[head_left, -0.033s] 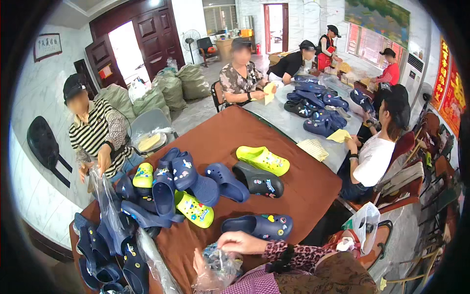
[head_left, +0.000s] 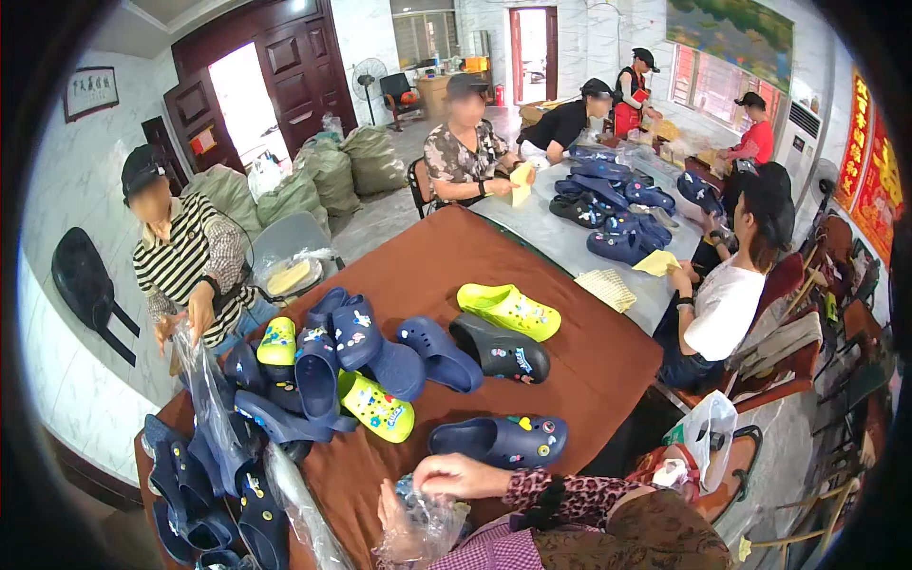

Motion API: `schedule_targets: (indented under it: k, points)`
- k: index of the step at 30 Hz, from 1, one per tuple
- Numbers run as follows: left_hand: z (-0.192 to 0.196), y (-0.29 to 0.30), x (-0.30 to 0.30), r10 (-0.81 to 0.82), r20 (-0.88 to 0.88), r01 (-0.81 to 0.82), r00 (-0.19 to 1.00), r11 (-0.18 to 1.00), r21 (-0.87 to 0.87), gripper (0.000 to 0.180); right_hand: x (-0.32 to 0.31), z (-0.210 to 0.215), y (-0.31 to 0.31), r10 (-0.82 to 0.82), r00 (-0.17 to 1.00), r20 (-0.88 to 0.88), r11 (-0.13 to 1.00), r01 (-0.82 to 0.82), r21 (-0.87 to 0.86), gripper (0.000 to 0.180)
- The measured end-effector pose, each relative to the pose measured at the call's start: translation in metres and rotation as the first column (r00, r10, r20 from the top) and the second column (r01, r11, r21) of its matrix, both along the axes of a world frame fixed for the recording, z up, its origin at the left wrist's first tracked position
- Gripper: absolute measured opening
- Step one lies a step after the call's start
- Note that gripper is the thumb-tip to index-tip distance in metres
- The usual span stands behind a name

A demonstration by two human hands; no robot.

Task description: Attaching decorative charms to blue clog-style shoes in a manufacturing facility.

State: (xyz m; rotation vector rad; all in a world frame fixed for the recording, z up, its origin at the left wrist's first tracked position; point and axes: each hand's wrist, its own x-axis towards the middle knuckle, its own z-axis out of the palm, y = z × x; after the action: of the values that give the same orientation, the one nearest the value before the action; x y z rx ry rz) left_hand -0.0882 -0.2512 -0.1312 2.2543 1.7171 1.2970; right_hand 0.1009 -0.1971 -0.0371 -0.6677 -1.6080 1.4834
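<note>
Low in the view, my left hand (head_left: 397, 524) is closed about the side of a clear plastic bag (head_left: 439, 521), which has small bluish pieces inside that are too blurred to name. From the right, my right hand (head_left: 463, 475) pinches the top of the same bag with bent fingers. Just beyond it lies a navy clog (head_left: 499, 441) with colourful charms. Farther off on the brown cloth (head_left: 560, 399) are a black clog (head_left: 502, 349), a lime clog (head_left: 510, 312) and a plain navy clog (head_left: 440, 353). Another lime clog (head_left: 377, 407) leans by the pile.
Piled navy clogs (head_left: 318, 366) cover the table's left side, near a long clear plastic sleeve (head_left: 304, 508). Across there, a person in stripes (head_left: 195, 242) holds a clear bag (head_left: 211, 389). Co-workers sit around a grey table (head_left: 532, 214) bearing more clogs (head_left: 617, 237). Chairs (head_left: 788, 351) stand at right.
My right hand has shifted slightly left over the plastic bag. The clogs lie where they were.
</note>
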Motion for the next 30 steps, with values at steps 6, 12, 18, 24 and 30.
schedule_targets:
  k: [6,12,18,24,30]
  points:
    - [-0.011,0.004,-0.008,0.027,-0.073,-0.025,0.997,0.999,0.028,0.064,-0.070,-0.004,-0.002,0.234,0.970,-0.060,0.971,-0.230,0.064,0.010]
    - [-0.009,0.014,-0.008,-0.003,-0.111,0.007,0.994,0.999,0.036,0.059,-0.094,0.002,-0.005,0.220,0.975,0.036,0.945,-0.222,0.240,0.010]
    - [-0.013,0.022,-0.009,-0.047,-0.149,0.052,0.988,0.998,0.029,0.054,-0.101,0.013,-0.006,0.450,0.883,-0.135,0.885,-0.461,-0.067,0.010]
    - [-0.014,0.030,-0.018,-0.073,-0.193,0.080,0.978,0.996,0.028,0.050,-0.067,0.051,0.013,0.169,0.973,-0.155,0.959,-0.127,0.252,0.037]
    - [-0.013,0.040,-0.027,-0.101,-0.236,0.111,0.967,0.993,0.031,0.046,-0.049,0.024,0.020,-0.082,0.978,0.194,0.909,-0.006,0.416,0.046]
